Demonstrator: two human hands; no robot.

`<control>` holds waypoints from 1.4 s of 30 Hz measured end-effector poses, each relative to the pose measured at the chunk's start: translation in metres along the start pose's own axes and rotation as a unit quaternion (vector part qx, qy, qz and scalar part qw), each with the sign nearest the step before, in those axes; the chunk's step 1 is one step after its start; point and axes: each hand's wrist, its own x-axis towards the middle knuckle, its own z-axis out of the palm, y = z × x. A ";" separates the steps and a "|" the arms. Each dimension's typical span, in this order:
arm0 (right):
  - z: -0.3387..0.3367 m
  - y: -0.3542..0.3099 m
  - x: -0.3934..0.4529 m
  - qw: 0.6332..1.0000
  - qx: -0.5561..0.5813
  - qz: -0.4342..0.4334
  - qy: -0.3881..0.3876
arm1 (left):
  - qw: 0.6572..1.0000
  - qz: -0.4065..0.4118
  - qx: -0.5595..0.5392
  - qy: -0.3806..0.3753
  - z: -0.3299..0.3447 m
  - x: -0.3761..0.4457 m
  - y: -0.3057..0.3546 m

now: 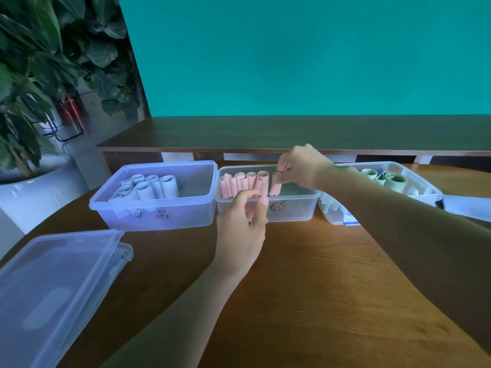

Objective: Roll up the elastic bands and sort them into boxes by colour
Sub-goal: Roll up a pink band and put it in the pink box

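- Teal wall behind, and a brown wooden table point(305, 274) carries three clear plastic boxes in a row; a dark wooden sideboard point(265, 134) runs across behind them.
- At the middle clear plastic box point(292, 208), the right hand point(300, 166) pinches the top end of a rolled pink elastic band point(275, 185), thumb and fingers curled round it, the roll standing nearly upright inside the box.
- Just to the left of that grip stands a row of rolled pink bands point(243, 183), side by side, close to the held roll; whether they touch it I cannot tell.
- Nearer than the grip, the left hand point(243, 224) sits at the box's front wall with fingers curled; it seems to pinch nothing, though blur makes that uncertain.
- Further left of the grip, the left clear plastic box point(159, 216) holds pale grey-white rolled bands point(148, 187); to the right, beyond the forearm, the right clear plastic box point(422, 192) holds green rolled bands point(390, 179).
- Judging by looks, the roll is light, soft and springy: it will want to uncoil once freed, and squeezing hard would flatten it.
- Best hold is across the coil near its top, with a finger over the loose outer flap, released only when neighbours brace it.
- Two clear plastic lids point(61, 282) lie stacked, near left of the table.
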 end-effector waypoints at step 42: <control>-0.005 0.002 -0.003 0.999 0.027 -0.021 0.040 | 1.000 0.012 -0.013 0.008 -0.001 -0.001 -0.001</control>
